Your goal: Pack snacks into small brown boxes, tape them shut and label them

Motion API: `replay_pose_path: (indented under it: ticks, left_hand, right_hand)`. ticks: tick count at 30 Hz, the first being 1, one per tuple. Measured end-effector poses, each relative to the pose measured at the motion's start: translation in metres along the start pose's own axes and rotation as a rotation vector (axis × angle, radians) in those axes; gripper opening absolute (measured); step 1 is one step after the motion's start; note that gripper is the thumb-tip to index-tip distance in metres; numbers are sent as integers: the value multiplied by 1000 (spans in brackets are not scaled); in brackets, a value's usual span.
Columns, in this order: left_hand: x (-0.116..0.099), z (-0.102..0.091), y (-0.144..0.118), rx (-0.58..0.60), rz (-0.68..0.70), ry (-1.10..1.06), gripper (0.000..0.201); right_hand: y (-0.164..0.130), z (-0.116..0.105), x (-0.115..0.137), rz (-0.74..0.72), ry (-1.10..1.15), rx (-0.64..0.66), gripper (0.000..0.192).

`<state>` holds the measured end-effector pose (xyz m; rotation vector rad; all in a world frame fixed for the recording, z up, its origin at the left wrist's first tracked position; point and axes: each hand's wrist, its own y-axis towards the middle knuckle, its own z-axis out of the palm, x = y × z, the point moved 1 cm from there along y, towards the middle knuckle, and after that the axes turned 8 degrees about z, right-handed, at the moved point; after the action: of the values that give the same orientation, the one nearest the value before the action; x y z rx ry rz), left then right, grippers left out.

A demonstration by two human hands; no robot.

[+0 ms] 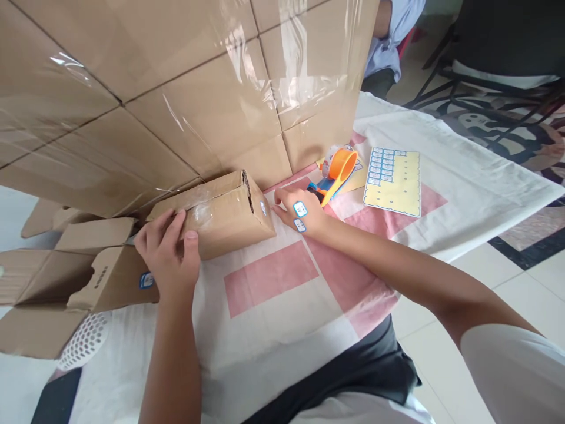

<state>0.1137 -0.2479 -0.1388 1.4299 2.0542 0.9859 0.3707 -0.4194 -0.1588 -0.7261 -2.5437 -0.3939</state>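
Observation:
A closed brown cardboard box (225, 221), with clear tape across its top, lies in front of stacked cartons. My left hand (170, 247) grips it near the left end, fingers over the top and thumb on the near side. Just off the box's right end, my right hand (302, 209) has its fingers apart and holds nothing I can see; whether the thumb touches the box I cannot tell. Two small blue-edged stickers (300, 209) are on the back of that hand. A little label (263, 207) shows on the box's end. Behind my right hand is an orange tape dispenser (342, 168).
Cartons under clear wrap (198, 118) form a wall at the back. An open cardboard box (106, 268) stands left, by a white perforated object (83, 341) and a dark flat object (57, 397). A yellow sticker sheet (392, 182) lies right. Another person's sleeve (397, 29) shows behind.

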Motion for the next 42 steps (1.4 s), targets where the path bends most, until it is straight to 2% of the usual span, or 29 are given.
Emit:
replay_pose_path:
  ticks: [3, 6, 7, 8, 10, 12, 16, 18, 21, 24, 26, 29, 31, 32, 34, 36, 38, 39, 42]
  left_hand:
    - [-22, -12, -3, -2, 51, 72, 49]
    - [-78, -29, -15, -87, 285, 36, 51]
    - [-100, -35, -20, -81, 390, -29, 47]
    - [-120, -39, -24, -23, 455, -94, 41]
    - [-149, -45, -32, 48, 480, -199, 23]
    - [-160, -50, -37, 61, 416, -281, 13]
    - [-150, -62, -47, 29, 286, -322, 12]
    - [-146, -67, -52, 12, 278, -314, 6]
    - [-145, -74, -58, -37, 297, -298, 9]
    - [-136, -79, -66, -89, 215, -285, 9]
    - [-124, -83, -74, -137, 135, -247, 9]
    - [-104, -89, -88, -174, 147, -113, 8]
    - [-89, -94, -97, -161, 207, -23, 11]
    - [-82, -97, -101, -145, 220, 18, 13]
    - [-63, -106, -111, -128, 184, 95, 15]
    - [-41, -117, -122, -153, 91, 158, 14]
    - [-19, -128, -135, -239, -1, 209, 11]
    - [-10, -132, -140, -285, -32, 227, 10]
    - [6, -141, -152, -357, -76, 260, 9]
  right_hand:
    - [-29, -12, 18, 0, -101, 171, 24]
    - [-59, -7, 35, -75, -88, 303, 22]
    - [-68, -2, 41, -114, -75, 350, 22]
    - [-75, 3, 46, -142, -65, 407, 21]
    - [-84, 12, 57, -174, -46, 536, 18]
    - [-88, 15, 69, -149, -67, 619, 14]
    - [-90, 11, 91, -177, -59, 582, 14]
    - [-92, 14, 100, -192, -47, 565, 20]
    - [-94, 25, 107, -173, -44, 577, 24]
    - [-94, 33, 109, -161, 174, 546, 25]
    - [-93, 35, 110, -98, 484, 655, 29]
    - [-92, 36, 119, -8, 909, 1015, 40]
    - [-90, 40, 130, -33, 981, 1139, 36]
    - [-88, 44, 137, -53, 988, 1142, 33]
    - [-77, 58, 153, -84, 1002, 1092, 28]
    - [-60, 78, 171, -106, 1014, 991, 20]
    - [-40, 101, 189, -158, 1003, 816, 15]
    - [-31, 113, 198, -203, 989, 717, 18]
    - [-13, 142, 219, -331, 959, 465, 22]
